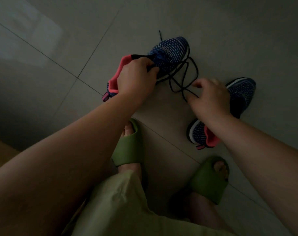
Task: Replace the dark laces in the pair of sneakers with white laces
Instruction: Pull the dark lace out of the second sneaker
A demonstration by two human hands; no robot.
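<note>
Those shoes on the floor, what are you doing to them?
A person is taking the dark lace out of the blue sneaker. The left hand grips that sneaker near its tongue, and the right hand pinches the loose lace, which is mostly pulled free. The second sneaker lies on the tiled floor under the right arm. No white laces are in view.

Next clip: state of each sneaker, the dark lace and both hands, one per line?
Far sneaker: held, dark lace partly pulled out.
Near sneaker: on the floor, partly hidden by the right arm; lacing not visible.
Dark lace: loose, looping between the hands.
Left hand: grips the far sneaker.
Right hand: pinches the lace; blurred.
</note>
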